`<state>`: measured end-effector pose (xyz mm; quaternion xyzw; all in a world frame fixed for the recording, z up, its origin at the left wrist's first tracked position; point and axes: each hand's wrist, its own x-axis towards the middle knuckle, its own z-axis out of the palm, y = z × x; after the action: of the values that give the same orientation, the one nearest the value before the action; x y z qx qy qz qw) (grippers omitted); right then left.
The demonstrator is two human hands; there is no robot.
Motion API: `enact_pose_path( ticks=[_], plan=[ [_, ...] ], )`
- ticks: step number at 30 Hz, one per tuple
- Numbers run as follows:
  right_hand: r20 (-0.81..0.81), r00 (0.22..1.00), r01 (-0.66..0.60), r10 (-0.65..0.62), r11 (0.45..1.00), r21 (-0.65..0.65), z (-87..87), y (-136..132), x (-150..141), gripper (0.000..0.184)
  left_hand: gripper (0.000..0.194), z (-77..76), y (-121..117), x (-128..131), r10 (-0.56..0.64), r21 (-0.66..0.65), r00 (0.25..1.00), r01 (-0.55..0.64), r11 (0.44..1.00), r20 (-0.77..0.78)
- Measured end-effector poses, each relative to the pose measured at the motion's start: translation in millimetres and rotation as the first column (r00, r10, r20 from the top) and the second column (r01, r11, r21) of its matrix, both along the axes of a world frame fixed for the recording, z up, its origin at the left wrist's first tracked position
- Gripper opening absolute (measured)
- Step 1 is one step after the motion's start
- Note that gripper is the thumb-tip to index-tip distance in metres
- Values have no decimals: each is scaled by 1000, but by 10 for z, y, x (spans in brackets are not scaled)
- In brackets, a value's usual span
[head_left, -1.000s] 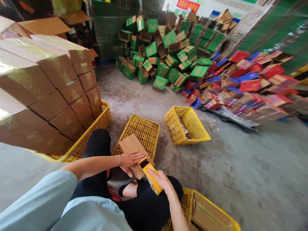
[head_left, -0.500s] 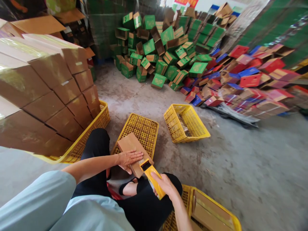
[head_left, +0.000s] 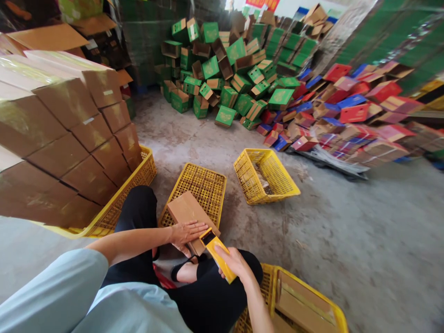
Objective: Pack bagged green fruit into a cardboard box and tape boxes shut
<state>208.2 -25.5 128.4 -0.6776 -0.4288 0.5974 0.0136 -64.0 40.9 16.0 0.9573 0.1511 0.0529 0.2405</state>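
A closed brown cardboard box (head_left: pixel 185 209) rests at a slant on an upturned yellow plastic crate (head_left: pixel 204 185) between my knees. My left hand (head_left: pixel 187 234) lies flat across the box's top, fingers stretched out and the thumb toward its near edge. In my right hand (head_left: pixel 233 261) is a long yellow handheld tool (head_left: pixel 218 254), its kind not clear, with a dark opening at the head. Its head meets the box's right near end, close to my left fingertips. My right palm and part of the grip are hidden.
Taped cartons (head_left: pixel 69 148) are stacked high in a yellow crate (head_left: pixel 149 162) at left. Another yellow crate (head_left: pixel 284 178) stands ahead, and one holding a carton (head_left: pixel 305 300) is at lower right. Green boxes (head_left: pixel 225 115) and red and blue boxes (head_left: pixel 354 113) lie heaped beyond.
The tool's head has moved slightly left over the box end, covering the pale marks visible there before. My left hand stays flat on the box. The whole view has shifted a little.
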Motion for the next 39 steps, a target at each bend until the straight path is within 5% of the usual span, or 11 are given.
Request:
enact_pose_path(
  ticks=[13, 22, 39],
  plan=[
    [18, 999, 29, -29, 1000, 1, 173, -249, 165, 52, 107, -75, 17, -3, 3, -26, 1000, -3, 1000, -8],
    [39, 999, 8, -9, 1000, 15, 136, -274, 118, 54, 108, -17, -212, 185, -8, -17, 999, 9, 1000, 38],
    [53, 998, 28, -28, 1000, 2, 131, -392, 244, 53, 105, -74, -194, 189, -35, -35, 999, 36, 999, 24]
  ],
)
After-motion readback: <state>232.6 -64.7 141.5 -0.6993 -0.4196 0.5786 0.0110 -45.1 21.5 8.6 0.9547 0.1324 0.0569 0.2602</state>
